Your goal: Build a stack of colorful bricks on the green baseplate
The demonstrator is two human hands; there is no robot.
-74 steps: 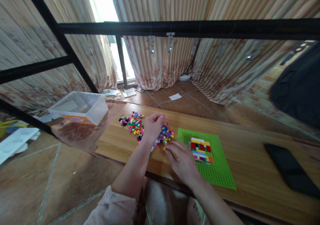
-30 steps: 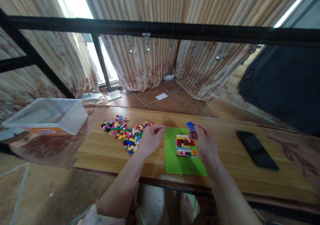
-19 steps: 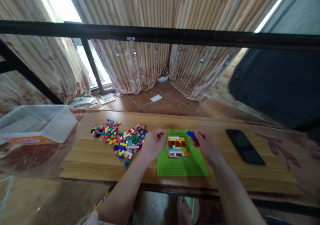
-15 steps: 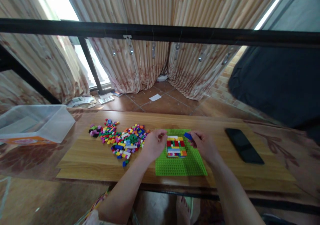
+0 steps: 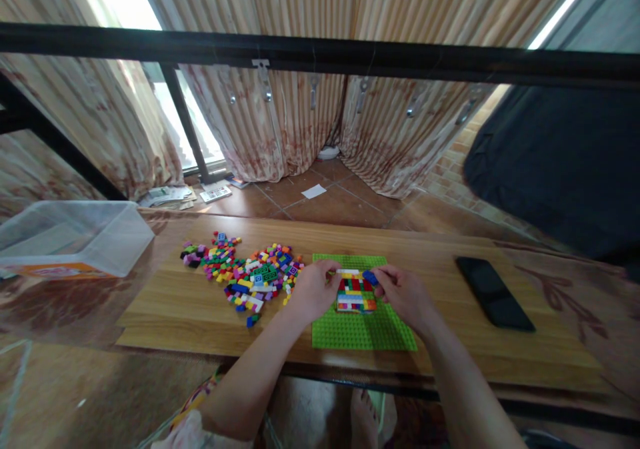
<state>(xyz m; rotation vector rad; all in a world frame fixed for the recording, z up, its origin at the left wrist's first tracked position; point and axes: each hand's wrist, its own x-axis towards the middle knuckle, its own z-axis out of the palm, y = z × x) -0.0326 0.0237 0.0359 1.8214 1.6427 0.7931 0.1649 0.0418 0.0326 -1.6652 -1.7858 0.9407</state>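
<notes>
A block of stacked multicoloured toy bricks (image 5: 356,296) stands on a green studded baseplate (image 5: 365,336). My right hand (image 5: 403,294) pinches a blue brick (image 5: 370,278) at the upper right corner of this stack. Whether the blue brick touches the stack, I cannot tell. At the stack's upper left side is my left hand (image 5: 316,292), its fingers curled together at the edge. What those fingertips hold, if anything, is hidden.
Loose bricks (image 5: 260,276) in many colours lie spread left of the baseplate on the wooden board (image 5: 180,322). A black phone (image 5: 494,294) rests at the right. At the far left stands a clear plastic bin (image 5: 115,236). A dark bar (image 5: 300,52) crosses beyond the table.
My right hand has brought the blue brick slightly left and down, over the stack's upper right corner. My left hand has moved in closer to the stack's left edge. The view has shifted slightly.
</notes>
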